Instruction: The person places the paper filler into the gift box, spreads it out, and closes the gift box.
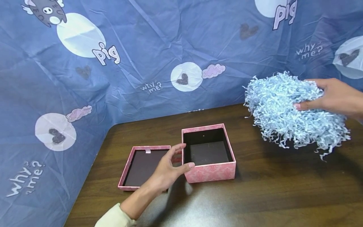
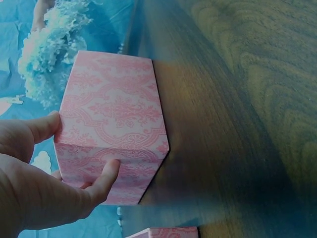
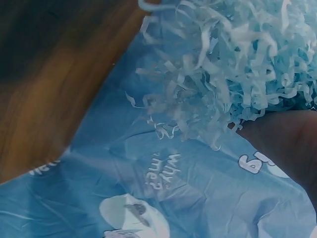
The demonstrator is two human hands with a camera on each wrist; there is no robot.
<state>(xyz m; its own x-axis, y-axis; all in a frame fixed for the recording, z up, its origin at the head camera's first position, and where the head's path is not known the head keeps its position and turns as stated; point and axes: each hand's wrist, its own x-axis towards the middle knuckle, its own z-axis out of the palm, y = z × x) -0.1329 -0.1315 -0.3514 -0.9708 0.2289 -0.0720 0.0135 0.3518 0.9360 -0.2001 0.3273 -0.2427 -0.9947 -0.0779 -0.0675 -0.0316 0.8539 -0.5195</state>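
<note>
An open pink patterned box [image 1: 211,172] with a dark interior sits on the table. My left hand [image 1: 167,168] grips its near left corner, thumb at the front rim and fingers along the left side. In the left wrist view, a fingertip [image 2: 113,167] presses the patterned side of the box [image 2: 116,104]. Off to the right, my right hand [image 1: 333,96] holds a big clump of light blue shredded paper [image 1: 286,107] above the table, its thumb sunk into the strands. Loose strands dangle from the clump [image 3: 213,64] in the right wrist view, where most of the hand is hidden.
The box's pink-edged lid [image 1: 147,168] lies inside-up to the left, partly behind my left forearm. Dark wood-grain table [image 1: 272,195] stretches beneath everything. A blue printed cloth [image 1: 147,56] hangs along the back and left edges.
</note>
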